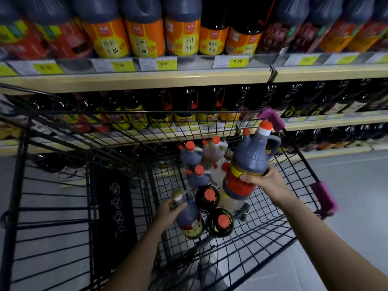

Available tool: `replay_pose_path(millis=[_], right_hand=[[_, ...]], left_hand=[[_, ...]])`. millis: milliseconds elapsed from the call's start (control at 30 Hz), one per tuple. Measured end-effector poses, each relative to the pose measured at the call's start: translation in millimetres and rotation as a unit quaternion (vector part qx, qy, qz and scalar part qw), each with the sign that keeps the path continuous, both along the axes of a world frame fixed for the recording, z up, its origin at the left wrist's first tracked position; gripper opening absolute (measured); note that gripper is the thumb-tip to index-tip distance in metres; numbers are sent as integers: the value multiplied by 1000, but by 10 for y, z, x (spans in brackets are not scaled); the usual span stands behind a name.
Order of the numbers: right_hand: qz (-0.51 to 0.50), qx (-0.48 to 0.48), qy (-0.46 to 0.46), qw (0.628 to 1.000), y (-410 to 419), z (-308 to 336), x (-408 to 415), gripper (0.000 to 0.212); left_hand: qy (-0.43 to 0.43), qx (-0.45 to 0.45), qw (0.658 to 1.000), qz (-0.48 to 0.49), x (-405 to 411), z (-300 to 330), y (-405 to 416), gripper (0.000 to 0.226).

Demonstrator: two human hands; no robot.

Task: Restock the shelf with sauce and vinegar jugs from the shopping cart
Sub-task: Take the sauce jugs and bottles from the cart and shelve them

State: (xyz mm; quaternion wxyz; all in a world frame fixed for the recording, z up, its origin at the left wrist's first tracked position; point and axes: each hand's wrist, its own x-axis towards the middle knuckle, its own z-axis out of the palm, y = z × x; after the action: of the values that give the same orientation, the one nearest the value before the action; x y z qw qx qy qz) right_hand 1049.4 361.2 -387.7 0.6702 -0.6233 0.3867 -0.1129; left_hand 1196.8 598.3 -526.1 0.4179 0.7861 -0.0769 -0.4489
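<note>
Nearest to us, our two bare forearms reach down into the black wire shopping cart [273, 238]. Our left hand [165, 213] curls around the neck of a dark jug with a pale cap [189, 217], which leans tilted low in the basket. Our right hand [260, 178] grips a larger dark jug with a red and yellow label [249, 162] around its middle, holding it upright and raised above the others, its orange cap near the cart's far rim.

Between the two hands stand two round dark bottles with orange caps [218, 222], seen from above. Just beyond them cluster more jugs [199, 160], some dark, some pale, all with orange caps, packed against the far right corner of the basket. Purple handle grips [324, 196] sit on the cart's right edge.

Past the cart rises the shelf [134, 79], its light wooden edge carrying yellow price tags [238, 61]. On the upper level a row of large jugs with orange and yellow labels [144, 37] stands shoulder to shoulder, flanked by red-labelled ones. The lower levels, seen through the wire, hold rows of dark bottles [184, 108], too dim for us to read.
</note>
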Motion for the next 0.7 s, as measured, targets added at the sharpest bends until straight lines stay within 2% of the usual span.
replay_pose_path(millis=[100, 200, 267, 333, 433, 467, 633, 700], right_hand=[[1, 2, 2, 1000, -7, -7, 28, 57], [2, -1, 3, 1000, -37, 26, 41, 75], [-3, 1, -4, 1000, -36, 100, 38, 79], [-5, 3, -1, 1000, -20, 234, -6, 77], [3, 0, -6, 1000, 27, 477, -101, 51], [6, -4, -9, 1000, 46, 572, -137, 49], [-26, -4, -33, 999, 71, 1068, -308, 47], [-30, -9, -40, 999, 55, 1247, -399, 62]], left_hand=[[-11, 7, 1000, 21, 70, 7, 11, 24], [-26, 4, 1000, 6, 196, 119, 47, 9], [-26, -15, 1000, 4, 294, 322, 59, 13], [-34, -30, 999, 7, 385, 619, 72, 17], [-67, -65, 996, -1, 529, 1075, 85, 11], [-76, -77, 994, 7, 563, 1222, 83, 10], [-125, -151, 979, 64, 601, 2120, -109, 9], [-129, -178, 971, 95, 559, 2444, -245, 12]])
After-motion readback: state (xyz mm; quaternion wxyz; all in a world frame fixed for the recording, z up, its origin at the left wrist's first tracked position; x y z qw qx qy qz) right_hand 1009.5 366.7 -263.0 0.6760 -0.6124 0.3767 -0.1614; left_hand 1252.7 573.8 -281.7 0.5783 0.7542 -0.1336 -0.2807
